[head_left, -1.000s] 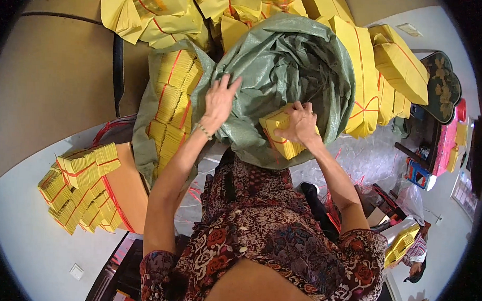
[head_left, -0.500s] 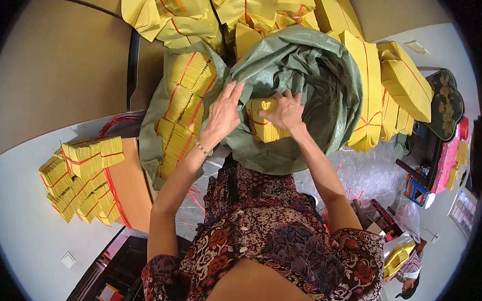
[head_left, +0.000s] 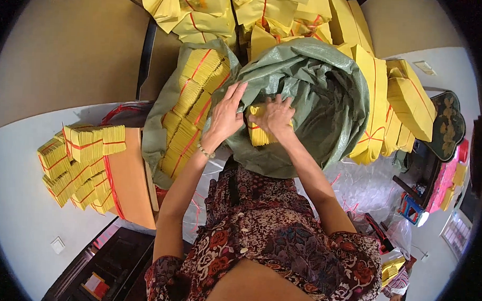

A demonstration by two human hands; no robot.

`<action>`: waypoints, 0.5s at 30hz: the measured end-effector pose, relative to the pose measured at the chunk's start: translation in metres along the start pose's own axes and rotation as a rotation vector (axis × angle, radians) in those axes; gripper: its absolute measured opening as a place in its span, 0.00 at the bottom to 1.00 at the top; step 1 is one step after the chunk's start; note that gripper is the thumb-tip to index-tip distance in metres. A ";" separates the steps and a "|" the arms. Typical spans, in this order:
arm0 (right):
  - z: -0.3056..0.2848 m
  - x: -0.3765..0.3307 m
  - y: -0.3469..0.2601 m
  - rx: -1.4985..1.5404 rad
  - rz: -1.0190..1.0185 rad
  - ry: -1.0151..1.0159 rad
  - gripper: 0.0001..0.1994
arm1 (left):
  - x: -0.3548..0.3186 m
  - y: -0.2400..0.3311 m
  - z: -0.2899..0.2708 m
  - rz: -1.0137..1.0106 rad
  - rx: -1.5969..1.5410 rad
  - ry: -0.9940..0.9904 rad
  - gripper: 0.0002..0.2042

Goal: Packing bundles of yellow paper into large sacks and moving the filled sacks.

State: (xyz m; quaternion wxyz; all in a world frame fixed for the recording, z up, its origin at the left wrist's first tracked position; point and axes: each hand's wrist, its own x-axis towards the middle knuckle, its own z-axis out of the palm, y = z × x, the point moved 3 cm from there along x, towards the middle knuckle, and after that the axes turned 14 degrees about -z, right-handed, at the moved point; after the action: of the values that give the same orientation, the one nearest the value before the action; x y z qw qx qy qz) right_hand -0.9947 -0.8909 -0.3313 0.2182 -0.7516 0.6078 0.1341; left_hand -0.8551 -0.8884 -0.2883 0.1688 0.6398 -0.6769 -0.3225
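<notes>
A green woven sack [head_left: 336,95] stands in front of me with its mouth rolled wide. Down inside it, near its left side, sits a bundle of folded yellow paper [head_left: 261,136] tied with red string. My right hand [head_left: 276,117] reaches in and grasps this bundle from above, its thumb at the left and its fingers over the far side. On the sack's left rim lies my left hand [head_left: 227,115], fingers stretched out, palm toward the bundle. The sack's bottom is hidden by its folds.
Left of it, a second green sack [head_left: 158,116] is packed with yellow bundles [head_left: 192,106]. More bundles [head_left: 81,166] lie on a brown board [head_left: 131,173]. Large yellow paper stacks [head_left: 370,91] line the far and right sides. Another person [head_left: 398,288] is at lower right.
My right hand and the bundle have shifted left within the sack, toward its left wall. My left hand stays at the rim. The whole view has tilted slightly.
</notes>
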 end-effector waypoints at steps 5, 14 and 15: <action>0.013 0.001 -0.011 -0.109 -0.071 0.050 0.41 | -0.003 -0.010 0.007 -0.023 0.014 0.029 0.37; 0.015 0.018 0.054 0.241 -0.249 0.642 0.12 | -0.043 0.020 0.019 0.372 0.200 0.348 0.31; 0.013 0.023 0.073 0.314 -0.259 0.693 0.08 | -0.044 0.023 0.032 0.438 0.182 0.235 0.28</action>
State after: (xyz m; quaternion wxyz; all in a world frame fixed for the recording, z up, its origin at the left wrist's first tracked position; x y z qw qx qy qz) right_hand -1.0598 -0.9164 -0.3650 0.1276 -0.7802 0.5588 -0.2506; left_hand -0.8875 -0.8389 -0.2885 0.2540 0.5236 -0.8011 -0.1396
